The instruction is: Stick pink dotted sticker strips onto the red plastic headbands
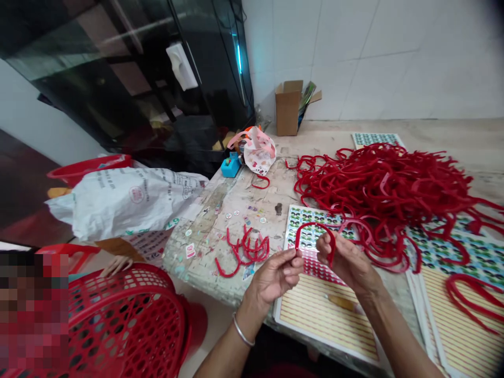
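A red headband, bent in an arch, is held up between my two hands over the table edge. My left hand pinches one end of it between thumb and fingers. On the other side, my right hand has its fingers closed round the opposite leg. Beneath them lies a sheet printed with yellow stripes, with a yellow-handled tool on it, partly covered by my right wrist. A small group of red headbands rests left of my hands, and a large heap of them lies to the right.
Patterned sheets lie under and beside the heap. At the back stand a cardboard box, a pink and white bag and a blue box. Left are a white sack, a red basket and another person's hand.
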A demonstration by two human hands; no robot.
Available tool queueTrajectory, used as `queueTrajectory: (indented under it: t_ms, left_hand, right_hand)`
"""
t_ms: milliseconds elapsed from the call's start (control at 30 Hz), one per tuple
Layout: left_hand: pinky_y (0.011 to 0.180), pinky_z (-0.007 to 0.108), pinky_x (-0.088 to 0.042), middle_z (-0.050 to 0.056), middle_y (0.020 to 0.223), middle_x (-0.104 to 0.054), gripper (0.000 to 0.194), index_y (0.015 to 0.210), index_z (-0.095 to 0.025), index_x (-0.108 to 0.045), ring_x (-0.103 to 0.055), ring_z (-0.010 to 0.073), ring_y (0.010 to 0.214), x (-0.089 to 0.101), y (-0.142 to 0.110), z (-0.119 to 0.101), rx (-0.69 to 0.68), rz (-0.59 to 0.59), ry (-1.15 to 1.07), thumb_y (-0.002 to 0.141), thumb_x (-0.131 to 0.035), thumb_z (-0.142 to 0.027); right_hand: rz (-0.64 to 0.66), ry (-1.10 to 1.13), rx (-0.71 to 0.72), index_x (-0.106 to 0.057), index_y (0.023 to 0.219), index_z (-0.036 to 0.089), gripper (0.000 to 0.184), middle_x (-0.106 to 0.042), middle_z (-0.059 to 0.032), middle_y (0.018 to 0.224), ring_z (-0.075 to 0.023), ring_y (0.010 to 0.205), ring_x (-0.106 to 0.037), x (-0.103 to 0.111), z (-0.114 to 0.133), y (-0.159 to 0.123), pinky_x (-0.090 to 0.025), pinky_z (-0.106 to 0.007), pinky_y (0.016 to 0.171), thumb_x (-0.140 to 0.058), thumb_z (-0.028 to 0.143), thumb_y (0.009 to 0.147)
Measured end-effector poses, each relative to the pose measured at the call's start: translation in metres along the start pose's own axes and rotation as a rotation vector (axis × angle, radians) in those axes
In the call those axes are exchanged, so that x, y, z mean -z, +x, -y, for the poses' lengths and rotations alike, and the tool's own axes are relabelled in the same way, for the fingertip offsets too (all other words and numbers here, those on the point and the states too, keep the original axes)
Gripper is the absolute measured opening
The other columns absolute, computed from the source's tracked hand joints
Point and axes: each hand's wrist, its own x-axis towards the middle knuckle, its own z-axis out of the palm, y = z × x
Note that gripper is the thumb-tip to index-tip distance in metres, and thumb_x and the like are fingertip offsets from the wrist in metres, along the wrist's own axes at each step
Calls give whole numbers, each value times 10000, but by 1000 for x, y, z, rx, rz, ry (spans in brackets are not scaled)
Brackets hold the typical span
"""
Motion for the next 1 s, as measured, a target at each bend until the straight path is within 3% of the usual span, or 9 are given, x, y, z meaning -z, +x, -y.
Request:
queueTrajectory:
  t_ms: [67,133,233,367,500,667,767,900,1000]
  left_hand:
    - [409,102,-333,-7,651,-478,99,798,-60,-641,-364,0,437,0,-2,1,-45,-18,19,764,-646,-153]
    - [424,134,-367,12,660,-545,110,792,-70,-657,-396,18,444,3,-3,3,-138,-61,95,758,-658,-174]
    - [454,184,-402,27,681,-599,166,806,-84,-672,-433,48,468,9,-3,11,-297,-154,252,761,-658,-243]
    - [497,204,-422,26,683,-606,185,745,-100,-663,-460,63,497,16,-2,26,-378,-229,334,766,-649,-283]
    - [488,205,-418,20,685,-600,205,719,-115,-649,-456,68,500,21,-1,35,-452,-323,394,761,-651,-315]
    - [529,198,-413,-6,642,-590,197,772,-137,-657,-449,68,510,33,0,39,-557,-450,462,762,-652,-334]
    - [558,211,-421,-13,607,-587,208,796,-141,-667,-460,79,518,41,-2,43,-588,-501,503,773,-638,-346]
    - [583,218,-432,-28,542,-576,241,828,-150,-673,-501,95,518,47,-2,53,-605,-563,551,771,-632,-381]
    - [577,224,-450,-16,517,-588,282,861,-132,-667,-550,112,517,49,1,58,-594,-603,582,767,-630,-395]
  right_hand:
    - [-67,-245,-15,-579,1036,256,259,-545,-44,914,-185,831,-518,7,3,-6,-448,-295,687,-524,434,857]
    - [-149,-647,-12,-565,1095,251,293,-587,-73,1001,-227,912,-545,17,3,-21,-456,-356,766,-500,429,871]
    - [-256,-1282,126,-582,1062,224,263,-601,-106,1034,-264,924,-565,36,-10,-63,-454,-405,794,-515,383,863]
    - [-225,-1645,217,-587,1052,199,227,-597,-129,1017,-291,940,-559,49,-46,-116,-453,-439,800,-493,304,873]
    - [-249,-1673,173,-557,985,205,156,-594,-111,944,-264,846,-565,46,-65,-128,-450,-413,723,-435,243,896]
    - [-198,-1549,58,-465,805,221,115,-552,-57,762,-223,696,-535,35,-47,-111,-422,-363,636,-425,275,899]
    - [-147,-1418,-24,-440,880,233,87,-556,-43,797,-208,711,-547,24,-35,-93,-422,-337,649,-375,266,926]
    - [-82,-1361,74,-444,1001,243,132,-587,-64,912,-221,828,-574,9,-36,-60,-415,-336,722,-325,232,943]
    - [-37,-1456,121,-457,1055,245,172,-625,-54,874,-213,749,-598,4,-46,-36,-406,-311,654,-320,244,951]
